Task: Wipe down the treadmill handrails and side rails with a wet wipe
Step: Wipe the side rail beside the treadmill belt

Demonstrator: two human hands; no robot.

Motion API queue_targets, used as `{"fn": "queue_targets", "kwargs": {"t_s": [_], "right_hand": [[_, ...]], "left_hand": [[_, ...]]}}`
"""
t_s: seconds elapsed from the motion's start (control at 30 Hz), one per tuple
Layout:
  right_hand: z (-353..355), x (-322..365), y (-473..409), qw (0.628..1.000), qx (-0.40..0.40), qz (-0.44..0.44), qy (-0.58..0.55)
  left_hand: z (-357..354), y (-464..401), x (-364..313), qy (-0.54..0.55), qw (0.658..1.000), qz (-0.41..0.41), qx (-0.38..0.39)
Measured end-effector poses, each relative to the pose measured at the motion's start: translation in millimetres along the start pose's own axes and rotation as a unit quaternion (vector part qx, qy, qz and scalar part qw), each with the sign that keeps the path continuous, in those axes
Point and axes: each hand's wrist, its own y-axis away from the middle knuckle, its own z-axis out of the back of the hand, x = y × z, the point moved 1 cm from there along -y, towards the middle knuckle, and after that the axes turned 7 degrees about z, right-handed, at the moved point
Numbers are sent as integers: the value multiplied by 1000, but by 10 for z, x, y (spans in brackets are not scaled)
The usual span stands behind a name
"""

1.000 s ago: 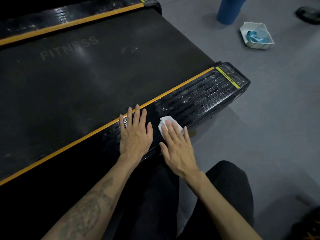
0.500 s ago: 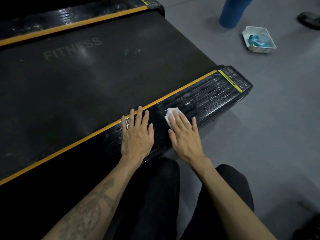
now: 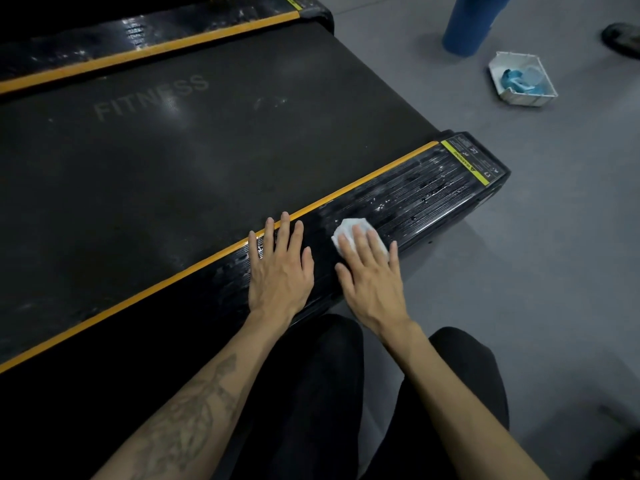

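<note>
While both hands lie flat on the near side rail point(image 3: 426, 195) of the treadmill, everything else can be placed w/ respect to that rail. Right hand point(image 3: 372, 275) has fingers straight and a bit spread, pressing a white wet wipe point(image 3: 346, 230) down onto the ribbed black rail top; wipe pokes out past the fingertips, rest is hidden under the hand. Left hand point(image 3: 280, 268) rests palm-down on the same rail just beside the right, toward the rail's middle, fingers straight and fanned, tips reaching the orange stripe point(image 3: 363, 180) along the rail's inner edge; it holds nothing. Rail surface beyond the wipe, toward the end w/ the yellow warning label point(image 3: 465, 162), shows wet streaks. Belt point(image 3: 173, 161), marked FITNESS, runs along the rail's inner side; far side rail point(image 3: 156, 36) sits across the belt. On the grey floor point(image 3: 554, 254) off the rail's end: a white tray point(image 3: 498, 69) w/ blue cloth-like stuff in it, and a blue cylinder point(image 3: 467, 26) near it. Person's dark-trousered knees sit on the rail's outer side; left forearm has a tattoo point(image 3: 194, 410).
</note>
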Motion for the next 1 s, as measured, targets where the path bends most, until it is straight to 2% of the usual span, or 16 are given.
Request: {"fn": "queue_targets", "kwargs": {"t_s": [0.13,0.33,0.5,0.7,0.87,1.0], "right_hand": [[-2,57,-59,998,23,64,15],[-8,-31,-89,1000,2,-9,28],[-3,129,-166,997,36,71,26],[29,-39,-207,999,13,-21,25],[8,140,-186,996,44,71,11],[62,-143,-387,998,41,8,45]], "left_hand": [[-2,-15,-4,2,1000,2,6],[20,-8,-13,0,1000,1,8],[15,-13,-7,0,1000,0,14],[9,-10,-14,3,1000,-1,5],[3,-20,-16,2,1000,2,4],[-6,-25,-22,3,1000,0,0]]}}
